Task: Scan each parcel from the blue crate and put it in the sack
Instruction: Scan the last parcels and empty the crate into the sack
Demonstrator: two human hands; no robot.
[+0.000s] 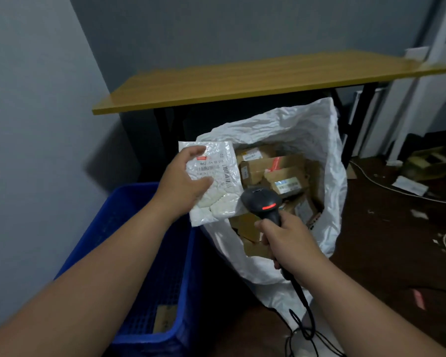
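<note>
My left hand point(183, 179) grips a white plastic parcel point(220, 191) by its left side, label and barcode facing up, held over the left rim of the white sack point(330, 161). My right hand point(289, 240) grips a black barcode scanner point(262, 200) by its handle; its head, with a red light lit, sits just below the parcel's right edge. The sack stands open and holds several cardboard parcels point(273, 168). The blue crate point(150, 266) stands at lower left under my left forearm, with one brown parcel point(164, 318) visible at its bottom.
A wooden table point(242, 81) on black legs stands behind the sack against the grey wall. The scanner's black cable point(304, 320) trails down over the floor. At right, white cords, paper scraps and cardboard lie on the dark floor point(397, 240).
</note>
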